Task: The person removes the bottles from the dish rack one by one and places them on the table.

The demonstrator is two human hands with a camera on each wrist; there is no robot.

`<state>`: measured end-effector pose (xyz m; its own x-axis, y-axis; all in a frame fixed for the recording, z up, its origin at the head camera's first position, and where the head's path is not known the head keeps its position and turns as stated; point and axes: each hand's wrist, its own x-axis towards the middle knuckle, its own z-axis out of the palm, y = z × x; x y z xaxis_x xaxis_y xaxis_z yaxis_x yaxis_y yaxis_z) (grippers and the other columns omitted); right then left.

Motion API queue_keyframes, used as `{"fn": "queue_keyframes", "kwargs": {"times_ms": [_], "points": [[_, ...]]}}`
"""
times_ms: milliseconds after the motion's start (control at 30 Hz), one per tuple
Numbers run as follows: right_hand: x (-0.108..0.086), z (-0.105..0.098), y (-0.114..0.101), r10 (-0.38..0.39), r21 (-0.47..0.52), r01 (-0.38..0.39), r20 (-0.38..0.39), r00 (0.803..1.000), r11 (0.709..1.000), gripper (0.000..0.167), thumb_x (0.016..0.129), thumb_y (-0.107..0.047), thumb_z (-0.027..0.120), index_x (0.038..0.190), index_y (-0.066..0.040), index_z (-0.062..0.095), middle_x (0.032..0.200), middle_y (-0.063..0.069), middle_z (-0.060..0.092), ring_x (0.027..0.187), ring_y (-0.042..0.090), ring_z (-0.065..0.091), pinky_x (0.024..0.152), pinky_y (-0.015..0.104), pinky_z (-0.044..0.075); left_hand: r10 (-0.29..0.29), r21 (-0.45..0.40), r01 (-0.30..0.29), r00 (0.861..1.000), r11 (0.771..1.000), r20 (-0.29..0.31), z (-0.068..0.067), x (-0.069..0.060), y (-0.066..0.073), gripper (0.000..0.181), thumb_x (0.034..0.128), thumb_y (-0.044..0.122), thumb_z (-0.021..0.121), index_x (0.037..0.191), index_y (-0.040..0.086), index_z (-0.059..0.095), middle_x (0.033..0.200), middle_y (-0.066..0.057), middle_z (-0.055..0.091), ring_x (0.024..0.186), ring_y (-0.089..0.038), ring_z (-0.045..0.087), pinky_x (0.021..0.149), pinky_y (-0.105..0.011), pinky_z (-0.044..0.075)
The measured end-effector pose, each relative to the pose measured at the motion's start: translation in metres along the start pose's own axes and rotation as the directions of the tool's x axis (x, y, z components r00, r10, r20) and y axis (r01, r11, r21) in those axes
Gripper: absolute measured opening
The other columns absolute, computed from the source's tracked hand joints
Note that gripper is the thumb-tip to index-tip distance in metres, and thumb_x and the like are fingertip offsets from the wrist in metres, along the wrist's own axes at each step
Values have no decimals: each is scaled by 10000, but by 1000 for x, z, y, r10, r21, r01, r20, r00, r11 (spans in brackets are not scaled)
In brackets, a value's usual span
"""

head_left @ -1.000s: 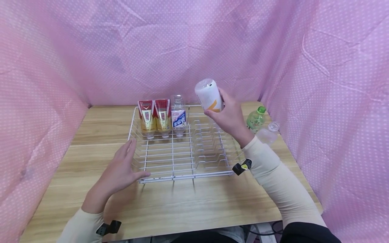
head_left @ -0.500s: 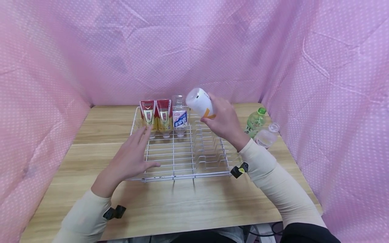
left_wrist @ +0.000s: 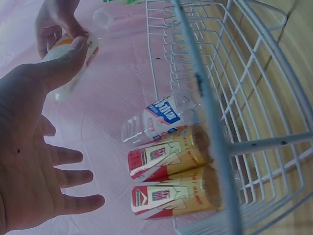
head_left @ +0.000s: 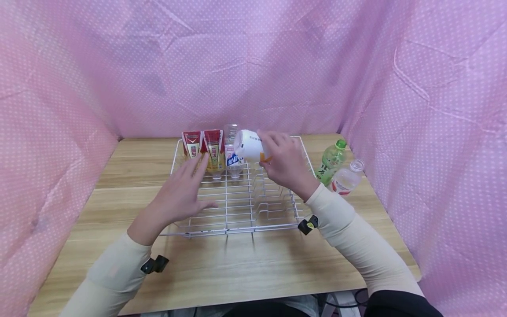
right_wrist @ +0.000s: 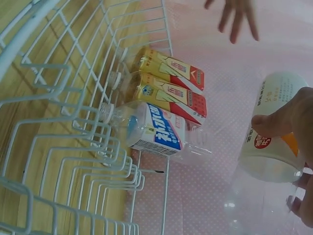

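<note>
Sitting gripped between right fingers (head_left: 271, 139) and thumb (right_wrist: 275, 122): tilted white-labelled bottle (head_left: 248, 144); left fingers (left_wrist: 76, 177) spread (near red-and-gold bottles (head_left: 214, 147)).

white bottle (right_wrist: 269, 159): smooth plastic | rack (head_left: 237, 230): coated wire | tabletop (head_left: 245, 268): wood-grained

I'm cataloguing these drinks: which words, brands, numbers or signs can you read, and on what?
"补水啦": on the blue-labelled bottle; the digits by its barcode are too small.
"东鹏": apparently, on the red-and-gold bottles; smaller print unreadable.
"绿茶": probably, on the green bottle, blurred.
Too small or blurred: the white-labelled bottle in the right hand, including its round red mark; the clear bottle with red on its label.
</note>
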<state>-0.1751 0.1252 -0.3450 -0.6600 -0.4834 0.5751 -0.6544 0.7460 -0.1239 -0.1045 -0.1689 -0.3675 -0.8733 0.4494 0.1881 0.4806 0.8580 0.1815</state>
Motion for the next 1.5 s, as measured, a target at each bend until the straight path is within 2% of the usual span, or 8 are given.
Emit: {"fn": "queue_keyframes", "kwargs": {"times_ms": [133,267,467,700,967,1167,1333,1500], "points": [[-4,7,1,-131,-107,128,-22,991,986,718,733,-102,840,1400,-97,574,1308,141,623,1167,348,573,889,513,458,42,25,-41,998,999,-50,-6,10,3,1254,778,619,790,1622,65,46,1606,-243,242,1454,-446,261,1166,-602,252],[-6,13,-1,-222,-191,215,-17,975,958,706,715,-117,845,1378,-116,600,1298,140,626,1155,345,583,899,515,463,61,20,-60,997,998,-56,-11,18,8,1233,789,595,795,1620,56,60,1621,-225,225,1472,-419,244,1182,-586,228],[-8,17,-6,-300,-245,296,21,954,923,682,747,-130,818,1392,-142,597,1310,124,612,1180,328,562,964,538,433,32,40,-31,999,999,-4,-17,31,18,1184,804,607,772,1605,12,135,1627,-219,229,1465,-428,267,1152,-597,287],[-10,20,-13,-383,-283,384,62,922,879,633,784,-136,783,1387,-147,593,1350,140,573,1227,336,518,994,578,402,-47,36,46,998,998,33,-15,49,31,1202,781,680,743,1594,1,174,1630,-197,252,1427,-414,361,1050,-595,428],[-12,25,-22,-439,-320,437,72,896,840,606,815,-203,748,1398,-165,586,1374,128,568,1238,328,506,1004,588,392,-126,-133,130,991,983,31,-4,63,41,1327,714,601,851,1628,114,21,1444,-179,494,1101,-322,595,715,-468,565],[-13,29,-24,-452,-347,449,76,889,823,619,835,-268,761,1420,-187,578,1367,113,589,1229,314,515,1020,573,380,-162,-183,164,986,969,25,1,67,46,1344,732,571,856,1625,193,-75,1411,-166,554,989,-277,632,623,-420,555],[-15,31,-24,-453,-372,454,95,886,810,690,792,-270,798,1435,-191,560,1364,105,587,1234,309,504,1031,586,372,-194,-198,201,979,959,56,5,68,46,1312,746,565,848,1630,183,-45,1176,-160,671,642,-244,601,469,-334,474],[-17,33,-22,-454,-359,455,91,886,815,659,815,-249,777,1434,-200,556,1366,99,579,1257,310,496,1056,617,348,-203,-216,208,978,954,44,10,67,45,1299,751,533,859,1629,141,-15,1077,-154,677,637,-254,596,477,-339,476]]}}
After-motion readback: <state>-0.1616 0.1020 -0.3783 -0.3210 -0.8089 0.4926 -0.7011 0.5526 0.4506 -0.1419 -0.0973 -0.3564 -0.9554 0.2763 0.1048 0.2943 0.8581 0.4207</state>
